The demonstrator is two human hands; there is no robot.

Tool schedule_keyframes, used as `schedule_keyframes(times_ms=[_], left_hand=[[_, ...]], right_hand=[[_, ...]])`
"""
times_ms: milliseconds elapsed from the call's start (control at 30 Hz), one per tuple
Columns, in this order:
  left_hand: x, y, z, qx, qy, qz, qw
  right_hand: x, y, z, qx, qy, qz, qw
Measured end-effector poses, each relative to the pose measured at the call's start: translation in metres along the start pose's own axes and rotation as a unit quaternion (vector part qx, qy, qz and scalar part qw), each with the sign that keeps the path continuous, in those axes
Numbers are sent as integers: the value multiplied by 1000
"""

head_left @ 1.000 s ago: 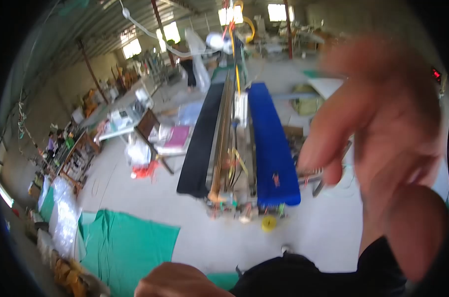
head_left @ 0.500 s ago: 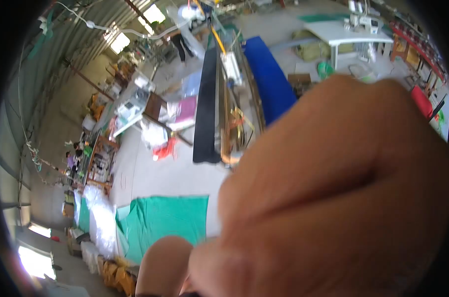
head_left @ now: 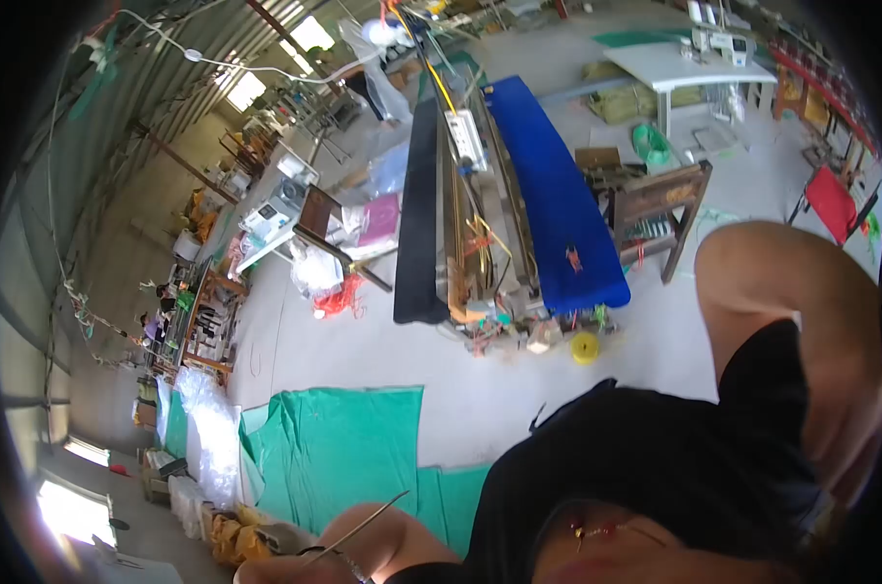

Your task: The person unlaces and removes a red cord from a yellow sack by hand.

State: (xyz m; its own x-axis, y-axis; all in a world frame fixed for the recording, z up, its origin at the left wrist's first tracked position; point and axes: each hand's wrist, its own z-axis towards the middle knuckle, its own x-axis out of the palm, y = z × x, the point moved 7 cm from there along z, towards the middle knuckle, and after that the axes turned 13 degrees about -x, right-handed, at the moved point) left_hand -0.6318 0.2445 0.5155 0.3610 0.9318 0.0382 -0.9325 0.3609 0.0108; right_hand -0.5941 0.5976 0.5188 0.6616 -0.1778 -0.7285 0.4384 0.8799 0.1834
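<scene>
My right arm (head_left: 786, 268) is raised and sharply bent at the right edge, coming out of a black short sleeve. Its hand is too close and cut off to make out the fingers. Along the bottom, my left arm (head_left: 397, 535) is bent, with a light bracelet (head_left: 351, 565) at the wrist. The left hand lies at the lower edge, its fingers hidden. A thin pale strip (head_left: 368, 523) sticks up beside this wrist; I cannot tell whether the hand holds it. My black shirt (head_left: 645, 457) and a necklace (head_left: 596, 531) fill the lower middle.
Ahead stands a long machine bench with a black panel (head_left: 417, 224) and a blue panel (head_left: 558, 204). A wooden chair (head_left: 660, 209) is beside it, a yellow spool (head_left: 585, 347) below. Green sheeting (head_left: 334, 448) covers floor at left. A white table (head_left: 679, 68) stands far right.
The large closed hand that covered the right side has moved away from the camera, uncovering the blue panel and chair. The left arm now shows more, with a bracelet and thin strip.
</scene>
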Motion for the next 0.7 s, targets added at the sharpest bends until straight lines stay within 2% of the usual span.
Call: schedule_keyframes(times_ms=[67,133,233,300,367,400,500,600,667,700], left_hand=[[-12,19,-18,-75,41,85,993],[-23,30,-34,-129,64,131,981],[-54,42,-61,-140,-172,65,973],[-72,45,-78,-174,-237,238,926],[-98,40,-106,-196,-300,402,843],[-139,37,-148,-276,-277,346,853],[-195,31,-197,-394,-177,488,759],[-196,51,-204,-370,-219,489,759],[-203,56,-205,-515,-295,390,704],[-208,55,-208,-516,-275,388,712]], right_hand=[[-35,-37,-2,35,-46,-14,998],[-53,-69,-16,73,-131,-93,984],[-50,-102,-27,46,-164,-96,981],[-45,-117,-26,29,-172,-96,980],[-41,-135,-23,25,-172,-88,981],[-38,-145,-20,24,-167,-86,982],[-41,-160,-19,11,-163,-76,984],[-49,-173,-17,14,-149,-65,987],[-52,-192,-13,-2,-145,-55,988],[-54,-198,-13,-17,-145,-48,988]])
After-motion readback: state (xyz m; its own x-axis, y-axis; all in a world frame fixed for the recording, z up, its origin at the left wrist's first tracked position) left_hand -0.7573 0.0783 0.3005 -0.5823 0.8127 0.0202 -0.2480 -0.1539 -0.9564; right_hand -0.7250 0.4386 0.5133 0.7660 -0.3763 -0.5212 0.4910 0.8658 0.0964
